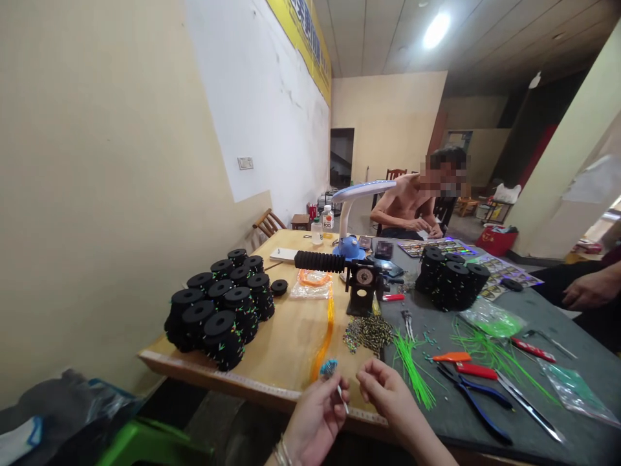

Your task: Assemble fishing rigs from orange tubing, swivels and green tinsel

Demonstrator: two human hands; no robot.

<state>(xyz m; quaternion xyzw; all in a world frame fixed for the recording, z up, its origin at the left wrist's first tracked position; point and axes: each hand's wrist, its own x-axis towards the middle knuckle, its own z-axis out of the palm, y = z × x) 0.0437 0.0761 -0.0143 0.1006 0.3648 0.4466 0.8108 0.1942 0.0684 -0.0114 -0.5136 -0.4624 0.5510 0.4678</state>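
At the table's near edge, my left hand (317, 408) is closed around a small bunch with a bright blue tip (328, 368); a thin white stick (344, 402) pokes out below the fingers. What kind of thing the bunch is, I cannot tell. Just to its right, my right hand (385, 393) has thumb and forefinger pinched together, apart from the left; anything between them is too small to see. Beyond both hands lies a heap of small metallic beads (369, 333). A flat orange strand (326, 333) runs down towards my left hand.
Black foam spools (220, 323) stand grouped at left, more (453, 278) at back right. A black winding device (361, 288) and lamp (347, 246) stand mid-table. Green strands (414, 372), blue-handled pliers (478, 395) and tweezers (531, 408) lie right. A person (412, 200) sits opposite; another's hand (594, 288) is at right.
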